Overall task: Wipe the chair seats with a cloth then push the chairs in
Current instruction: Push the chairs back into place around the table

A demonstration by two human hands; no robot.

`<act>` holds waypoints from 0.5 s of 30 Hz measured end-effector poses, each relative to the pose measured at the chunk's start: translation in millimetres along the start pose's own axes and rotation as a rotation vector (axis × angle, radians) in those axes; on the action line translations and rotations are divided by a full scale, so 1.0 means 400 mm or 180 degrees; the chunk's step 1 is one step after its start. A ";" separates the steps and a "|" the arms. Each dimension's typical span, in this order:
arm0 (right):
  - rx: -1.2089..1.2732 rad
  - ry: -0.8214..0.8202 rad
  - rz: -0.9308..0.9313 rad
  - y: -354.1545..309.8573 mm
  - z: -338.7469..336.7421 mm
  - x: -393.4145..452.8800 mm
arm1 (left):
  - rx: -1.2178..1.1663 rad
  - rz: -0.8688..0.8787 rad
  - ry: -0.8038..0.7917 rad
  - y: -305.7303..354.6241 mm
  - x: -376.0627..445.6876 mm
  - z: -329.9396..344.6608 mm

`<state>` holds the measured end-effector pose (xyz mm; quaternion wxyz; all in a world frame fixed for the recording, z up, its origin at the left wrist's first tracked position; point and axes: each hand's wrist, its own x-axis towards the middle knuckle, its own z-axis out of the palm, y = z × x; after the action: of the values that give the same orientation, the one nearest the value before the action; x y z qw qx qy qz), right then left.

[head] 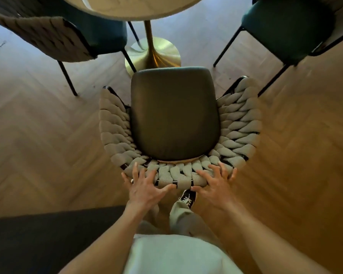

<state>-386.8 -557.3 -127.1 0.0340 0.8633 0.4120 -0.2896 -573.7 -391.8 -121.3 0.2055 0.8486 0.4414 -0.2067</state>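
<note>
Herringbone wood floor (38,125) runs under the round table (131,6), whose brass base (154,54) sits just ahead of the middle chair (174,115). If I shove off-centre, I judge its legs could clip that base or the neighbouring chairs. My left hand (145,186) and right hand (214,184) rest on the woven backrest (176,175), fingers spread and lightly curled over its rim. No cloth shows.

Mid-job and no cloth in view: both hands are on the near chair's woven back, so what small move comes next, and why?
Probably push the near chair straight forward toward the table. Left hand and right hand already rest spread on its woven backrest, neither holds a cloth, and the seat sits short of the table's gold base.
</note>
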 end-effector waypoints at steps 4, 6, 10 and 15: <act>0.0118 0.0093 -0.0078 -0.013 -0.021 0.045 | -0.0081 0.0020 0.0088 -0.016 0.038 -0.021; 0.0100 0.0163 -0.0127 -0.023 -0.046 0.078 | -0.0142 -0.0007 0.0049 -0.014 0.074 -0.041; -0.0010 0.0265 -0.0149 -0.052 -0.095 0.164 | -0.0289 -0.0101 0.0128 -0.024 0.158 -0.081; -0.0031 0.0286 -0.0198 -0.085 -0.145 0.253 | -0.0314 -0.0151 0.0049 -0.048 0.253 -0.135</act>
<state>-334.5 -447.5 -126.3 0.0106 0.8620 0.4411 -0.2495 -527.5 -285.9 -133.6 0.2388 0.8283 0.4727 -0.1830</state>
